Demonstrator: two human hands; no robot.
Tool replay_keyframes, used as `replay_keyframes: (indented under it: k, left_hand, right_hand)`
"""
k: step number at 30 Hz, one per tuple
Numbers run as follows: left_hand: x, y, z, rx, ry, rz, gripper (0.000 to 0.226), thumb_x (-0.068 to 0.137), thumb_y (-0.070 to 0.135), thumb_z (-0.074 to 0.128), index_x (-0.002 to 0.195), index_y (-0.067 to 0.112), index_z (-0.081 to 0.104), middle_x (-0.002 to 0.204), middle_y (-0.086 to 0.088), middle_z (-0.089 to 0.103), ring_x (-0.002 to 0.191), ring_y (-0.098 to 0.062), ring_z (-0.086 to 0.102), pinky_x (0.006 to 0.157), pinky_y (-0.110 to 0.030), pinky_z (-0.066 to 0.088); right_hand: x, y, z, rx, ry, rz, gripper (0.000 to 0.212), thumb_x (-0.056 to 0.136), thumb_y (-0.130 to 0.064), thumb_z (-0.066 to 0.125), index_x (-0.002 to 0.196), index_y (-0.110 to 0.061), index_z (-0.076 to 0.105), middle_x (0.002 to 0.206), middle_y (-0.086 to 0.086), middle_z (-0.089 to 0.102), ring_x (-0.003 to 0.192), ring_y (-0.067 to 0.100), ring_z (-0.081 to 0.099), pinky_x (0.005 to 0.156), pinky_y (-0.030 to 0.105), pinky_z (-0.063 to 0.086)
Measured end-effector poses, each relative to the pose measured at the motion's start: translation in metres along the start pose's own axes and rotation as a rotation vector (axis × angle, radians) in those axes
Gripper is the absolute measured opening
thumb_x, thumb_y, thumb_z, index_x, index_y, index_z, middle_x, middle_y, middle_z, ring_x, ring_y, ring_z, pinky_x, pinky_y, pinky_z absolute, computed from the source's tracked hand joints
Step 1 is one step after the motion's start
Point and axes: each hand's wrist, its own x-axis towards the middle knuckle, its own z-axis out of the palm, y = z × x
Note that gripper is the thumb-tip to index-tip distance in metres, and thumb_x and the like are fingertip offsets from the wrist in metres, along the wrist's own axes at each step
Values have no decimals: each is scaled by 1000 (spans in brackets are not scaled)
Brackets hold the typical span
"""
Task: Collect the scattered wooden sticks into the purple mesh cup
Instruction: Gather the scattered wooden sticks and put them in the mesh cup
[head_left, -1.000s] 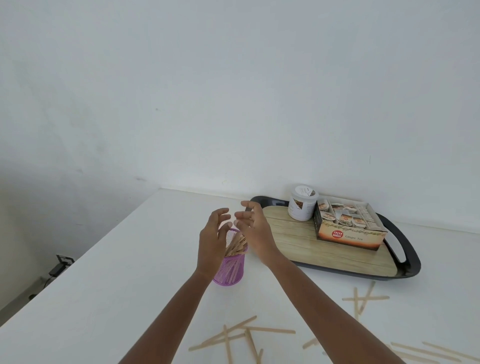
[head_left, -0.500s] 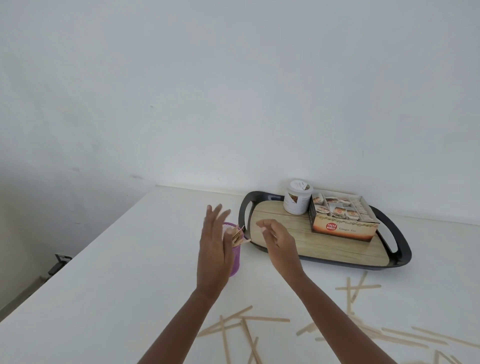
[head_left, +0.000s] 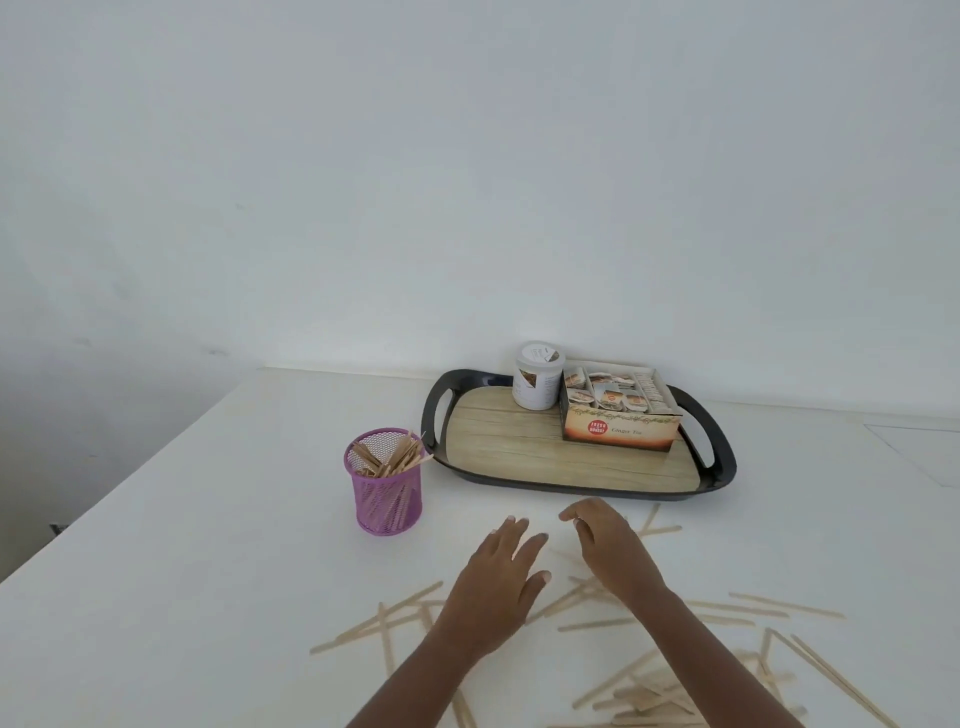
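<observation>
Nearest: scattered wooden sticks (head_left: 649, 691), many left lying on white desk (head_left: 182, 545). Next: left hand (head_left: 498, 582) and right hand (head_left: 613, 551), both spread, empty, low over sticks. Beyond: purple mesh cup (head_left: 385, 483), upright, partly filled (task roughly midway). Farthest: tray (head_left: 571, 457).

White counter (head_left: 208, 519) filling the lower frame, purple mesh cup (head_left: 387, 493) left of centre, black-rimmed tray (head_left: 571, 462) at centre right, loose wooden sticks (head_left: 649, 686) scattered along the bottom.
</observation>
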Motion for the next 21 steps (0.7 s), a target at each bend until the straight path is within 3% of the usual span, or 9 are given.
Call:
replay_keyframes:
  k: [2,5,7,11,13,16,21]
  left_hand:
    - [5,9,9,-52,-211,-104,54,99,40,28,147,16,17,158,-9,12,147,-22,8,120,-32,10]
    - [16,26,19,-38,-317,-95,62,98,43,31,148,15,9,158,-10,7,147,-23,5,120,-36,7]
    - [23,39,21,-34,-363,-67,65,97,43,35,148,14,8,159,-9,7,147,-23,4,120,-37,6]
    - [35,58,26,-19,-409,-9,67,95,39,43,147,13,12,158,-9,11,146,-24,7,120,-39,9]
    - [39,63,28,-29,-396,-13,59,94,35,47,144,12,24,154,-9,22,143,-24,20,117,-37,17]
    - [43,67,28,18,-314,-1,39,93,26,49,128,9,47,134,-12,45,122,-28,46,102,-37,38]
    - [47,68,29,134,-266,25,24,96,15,41,114,6,53,118,-12,51,105,-27,53,85,-38,49]
  right_hand:
    - [-2,18,-9,-130,-60,-13,30,96,-8,36,118,-11,57,126,5,57,121,16,48,103,26,37]
    - [-3,39,-22,-326,-210,33,36,99,-22,32,134,-19,42,147,1,38,141,17,24,115,43,25]
    - [-4,50,-31,-392,-297,36,39,100,-26,30,138,-23,37,151,-2,29,144,16,16,116,44,22]
    - [-11,68,-47,-450,-310,11,40,99,-28,31,139,-26,35,150,0,31,140,14,25,112,35,30]
    - [-17,76,-55,-459,-279,20,39,100,-28,30,137,-26,38,147,2,36,136,17,31,108,32,34]
    - [-28,89,-66,-476,-196,37,36,99,-29,32,133,-27,43,133,2,45,122,15,44,95,28,44]
    - [-48,102,-79,-546,-140,35,34,99,-31,31,129,-25,46,121,2,47,113,14,47,85,25,51]
